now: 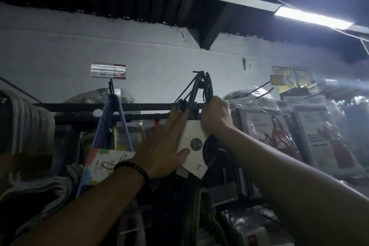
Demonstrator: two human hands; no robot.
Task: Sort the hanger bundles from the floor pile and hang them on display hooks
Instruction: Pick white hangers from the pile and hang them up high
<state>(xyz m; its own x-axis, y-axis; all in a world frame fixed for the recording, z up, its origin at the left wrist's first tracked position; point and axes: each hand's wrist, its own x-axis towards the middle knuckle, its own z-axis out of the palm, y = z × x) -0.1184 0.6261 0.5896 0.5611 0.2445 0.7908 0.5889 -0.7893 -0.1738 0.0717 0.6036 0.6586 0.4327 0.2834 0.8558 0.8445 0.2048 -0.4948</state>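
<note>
A bundle of black hangers (pixel 207 88) with a white card label (pixel 194 146) hangs at the tip of a black display hook (pixel 187 91) high on the rack. My right hand (pixel 216 115) grips the bundle's necks just below the hook tops. My left hand (pixel 164 144) lies flat with straight fingers against the left side of the white label, thumb under it. To the left, a purple hanger bundle (pixel 113 118) with a colourful card (pixel 103 164) hangs on another hook.
A black rail (pixel 79 106) runs across the rack. Grey-white hangers (pixel 22 120) hang at far left. Plastic-wrapped packages (pixel 279 126) fill hooks on the right, with bare hooks (pixel 257 89) above them. A price tag (pixel 108 70) stands above the purple bundle. More dark stock hangs below.
</note>
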